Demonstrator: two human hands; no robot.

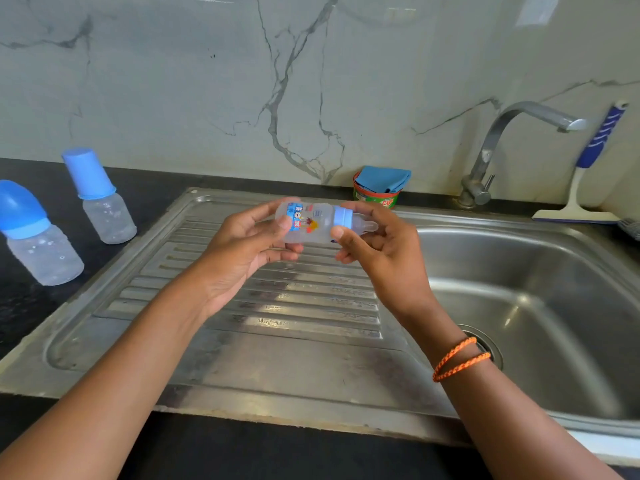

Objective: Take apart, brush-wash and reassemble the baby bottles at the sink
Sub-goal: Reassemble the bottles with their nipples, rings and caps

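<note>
The left hand (pixel 247 242) and the right hand (pixel 372 239) hold one small baby bottle (pixel 317 221) between them, lying on its side in the air above the ribbed drainboard (pixel 294 306) of the steel sink (pixel 540 271). The left hand's fingers curl round the base end of the bottle, thumb on the near side over the printed blue band. The right hand pinches the neck end: its thumb lies just below the blue screw ring (pixel 343 217), and its fingers curl behind the clear teat (pixel 365 225), which points away from the left hand, toward the right palm. An orange cord bracelet (pixel 459 358) circles the right wrist. Well out beyond the left hand, two more capped bottles stand upright on the dark counter (pixel 27 306): the nearer bottle (pixel 38 237) with a rounded blue cap, the farther bottle (pixel 98 195) with a tall tapered blue cap. Beyond the right hand, close behind the held bottle, sits a green tub (pixel 379 199) with a blue cloth (pixel 382 178) folded on top. Farther off to the right hand's outer side rise the tap (pixel 512 147) and a blue-handled squeegee (pixel 588 174) leaning against the marble wall (pixel 242 81).
</note>
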